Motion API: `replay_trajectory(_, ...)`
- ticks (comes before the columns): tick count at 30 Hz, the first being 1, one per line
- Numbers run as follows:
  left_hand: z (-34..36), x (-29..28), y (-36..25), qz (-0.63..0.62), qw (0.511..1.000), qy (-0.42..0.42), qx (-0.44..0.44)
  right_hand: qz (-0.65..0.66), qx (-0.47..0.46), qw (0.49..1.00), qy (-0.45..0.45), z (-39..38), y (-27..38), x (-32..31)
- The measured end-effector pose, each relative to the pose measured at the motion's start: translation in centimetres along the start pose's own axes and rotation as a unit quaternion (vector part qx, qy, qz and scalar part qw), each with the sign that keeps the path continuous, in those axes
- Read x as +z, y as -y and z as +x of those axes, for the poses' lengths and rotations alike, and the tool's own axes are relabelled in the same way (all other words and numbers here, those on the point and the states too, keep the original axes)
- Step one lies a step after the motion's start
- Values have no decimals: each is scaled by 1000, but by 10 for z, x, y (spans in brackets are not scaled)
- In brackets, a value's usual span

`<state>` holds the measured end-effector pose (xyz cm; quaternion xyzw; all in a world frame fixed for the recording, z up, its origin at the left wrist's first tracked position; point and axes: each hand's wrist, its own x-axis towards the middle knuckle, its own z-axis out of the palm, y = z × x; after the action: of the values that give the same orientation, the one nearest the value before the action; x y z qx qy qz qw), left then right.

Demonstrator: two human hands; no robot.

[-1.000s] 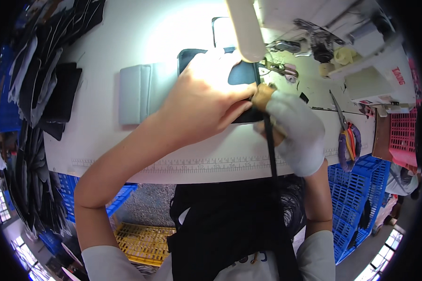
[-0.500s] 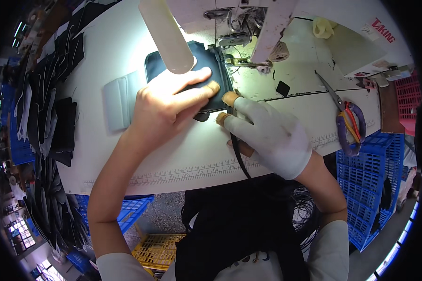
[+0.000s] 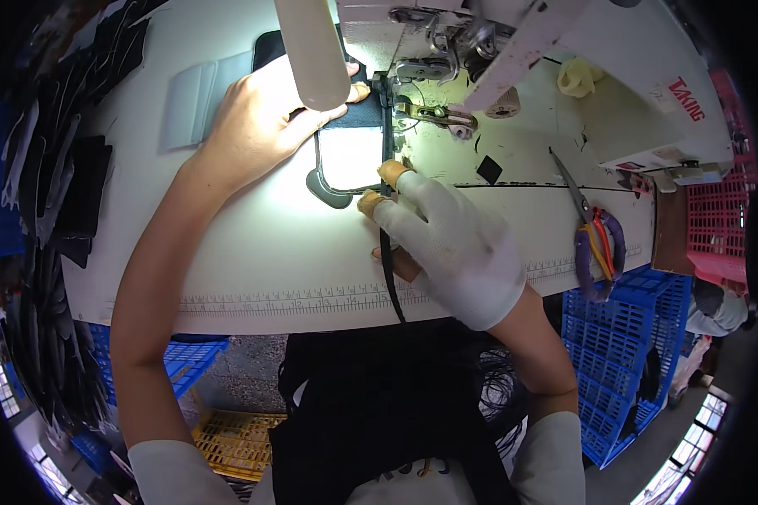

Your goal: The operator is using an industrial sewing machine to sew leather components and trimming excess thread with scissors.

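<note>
My left hand (image 3: 257, 126) lies with fingers spread on a dark fabric piece (image 3: 354, 114), partly hidden by a pale lamp arm (image 3: 312, 59). Below those fingers, the piece's near part (image 3: 351, 160) looks white in the glare, with a dark rounded tab (image 3: 328, 192). My right hand (image 3: 446, 244), in a white glove with tan finger covers, grips a narrow black strip (image 3: 387, 286) along the piece's right edge, just before the sewing machine's presser mechanism (image 3: 425, 114). A folded light grey piece (image 3: 194, 101) sits left of my left hand.
Scissors (image 3: 598, 244) lie right of my glove on the white table (image 3: 227, 261). Dark cut pieces (image 3: 50, 194) hang at left. Blue crates (image 3: 615, 353) stand under both table ends, a yellow crate (image 3: 236, 438) below, a pink basket (image 3: 716, 227) at far right.
Since half a second ago my left hand has moved away from me, up the piece, uncovering its bright near part. My right hand stays at the strip. The view has also shifted.
</note>
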<state>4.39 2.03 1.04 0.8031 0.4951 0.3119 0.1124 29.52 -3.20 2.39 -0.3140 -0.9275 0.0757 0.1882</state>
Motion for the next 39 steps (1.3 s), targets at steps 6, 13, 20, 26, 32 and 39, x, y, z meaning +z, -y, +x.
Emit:
replay_trajectory(6, 3, 6, 20, -14, 1000, -21, -10, 43, 17, 999, 4, -5, 10, -6)
replay_trajectory(13, 38, 3, 61, -19, 999, -9, 30, 264, 179, 939, -126, 24, -15, -5)
replay_trajectory(20, 61, 2, 88, -22, 996, 16, 81, 318, 302, 892, -112, 43, -12, -23)
replay_trajectory(26, 59, -2, 78, -25, 990, 33, 134, 348, 304, 873, -153, 40, -12, -14)
replay_trajectory(32, 48, 0, 59, -20, 980, 57, 191, 366, 285, 864, -195, 42, -12, 0)
replay_trajectory(39, 25, -10, 28, 7, 971, 92, 222, 304, 401, 852, -145, 54, -11, -9)
